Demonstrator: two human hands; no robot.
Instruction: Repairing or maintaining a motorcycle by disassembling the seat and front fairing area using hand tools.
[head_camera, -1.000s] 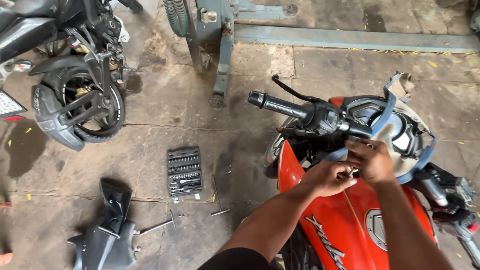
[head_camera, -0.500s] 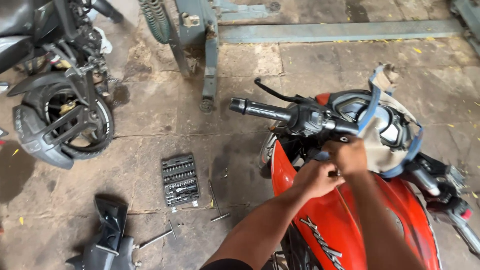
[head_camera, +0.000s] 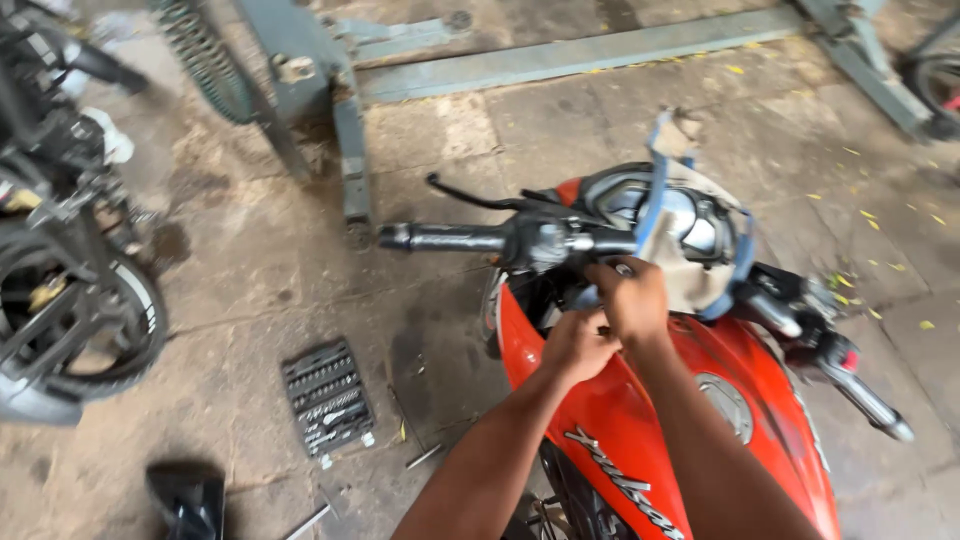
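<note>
An orange motorcycle (head_camera: 640, 440) stands in front of me, its fuel tank under my forearms. My left hand (head_camera: 575, 345) and my right hand (head_camera: 632, 298) are curled close together just behind the handlebar clamp, above the front of the tank. A blue strip (head_camera: 648, 205) loops around the instrument cluster (head_camera: 690, 225), and its lower end reaches my right hand's fingers. Whatever the left hand pinches is hidden. The left handlebar grip (head_camera: 445, 238) and its lever (head_camera: 470, 195) stick out to the left.
An open socket set (head_camera: 325, 398) lies on the concrete floor, with loose tools beside it. A second, partly stripped motorcycle (head_camera: 70, 300) stands at the left. A black fairing part (head_camera: 190, 500) lies at the lower left. A grey metal lift frame (head_camera: 350, 120) crosses the back.
The view has swung right and moved in, so the bike sits more central. Both hands stay together at the handlebar clamp, with the right hand shifted slightly over the left.
</note>
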